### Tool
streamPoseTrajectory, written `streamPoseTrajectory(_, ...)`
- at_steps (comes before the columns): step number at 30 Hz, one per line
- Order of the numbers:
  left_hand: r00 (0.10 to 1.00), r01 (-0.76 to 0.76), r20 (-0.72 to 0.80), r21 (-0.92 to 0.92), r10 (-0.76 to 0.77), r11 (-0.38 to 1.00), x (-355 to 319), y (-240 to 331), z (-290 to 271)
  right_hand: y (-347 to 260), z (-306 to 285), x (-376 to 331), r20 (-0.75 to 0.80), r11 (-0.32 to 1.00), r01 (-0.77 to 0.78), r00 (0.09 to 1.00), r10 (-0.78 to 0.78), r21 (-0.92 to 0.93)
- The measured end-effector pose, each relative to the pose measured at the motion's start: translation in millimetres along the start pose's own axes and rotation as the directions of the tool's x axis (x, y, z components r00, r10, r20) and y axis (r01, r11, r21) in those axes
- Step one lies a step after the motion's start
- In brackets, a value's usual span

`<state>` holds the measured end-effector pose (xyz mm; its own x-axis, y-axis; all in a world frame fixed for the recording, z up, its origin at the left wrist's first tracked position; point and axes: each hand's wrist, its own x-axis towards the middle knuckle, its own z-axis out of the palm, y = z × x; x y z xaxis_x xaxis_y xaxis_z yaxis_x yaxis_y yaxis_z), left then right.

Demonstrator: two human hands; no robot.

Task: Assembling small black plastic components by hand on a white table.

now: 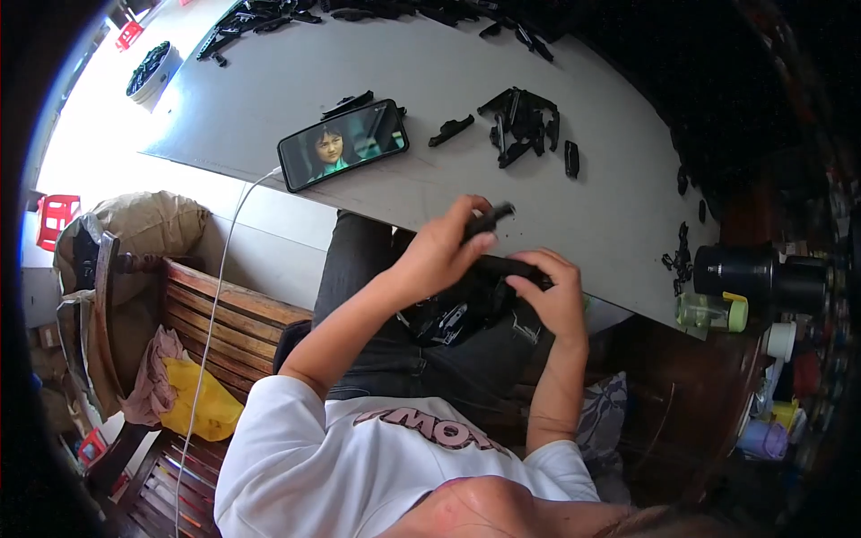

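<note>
Near the table's front edge, my left hand [441,248] is closed on a small elongated black part [490,222], pinched between thumb and fingers and slightly blurred. My right hand [558,291] grips another long black part [513,266] just below it. Whether the two parts touch cannot be made out. More black parts [453,321] lie in my lap beneath the hands. Beyond my hands, on the tabletop, sit a loose pile of similar black parts [525,125], a single one [451,131] left of it and another [572,160] right of it.
A phone [343,146] playing a video leans at the table's front left, its white cable [218,296] running down past the wooden bench [224,309]. Heaps of black parts [359,11] line the far edge. A black bottle [735,271] and a clear green-lidded container [704,311] are at right.
</note>
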<state>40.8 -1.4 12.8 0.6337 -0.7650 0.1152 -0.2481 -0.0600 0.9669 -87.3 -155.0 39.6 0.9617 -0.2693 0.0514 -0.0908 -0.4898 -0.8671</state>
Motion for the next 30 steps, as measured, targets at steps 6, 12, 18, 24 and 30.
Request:
streamPoseTrajectory(6,0.991,-0.077,0.107,0.011,0.076,0.997,-16,-1,11,3,24,-6,-0.188,0.913,-0.069,0.970,0.157,0.403)
streamPoseTrajectory(12,0.989,-0.019,0.149,0.002,0.019,1.000,-23,-4,10,7,39,-15,-0.207,0.821,-0.025,0.963,0.173,0.570)
streamPoseTrajectory(18,0.958,-0.116,0.248,-0.113,0.141,0.987,-45,-14,21,6,50,-36,-0.082,0.755,-0.146,0.963,0.256,0.639)
streamPoseTrajectory(24,0.887,0.218,0.427,-0.055,-0.175,0.974,-113,-38,30,45,106,-104,0.081,0.645,-0.375,0.896,0.437,0.666)
streamPoseTrajectory(30,0.953,-0.103,0.304,0.339,-0.005,0.935,-92,-53,27,59,95,-93,-0.143,0.663,-0.311,0.832,0.536,0.681)
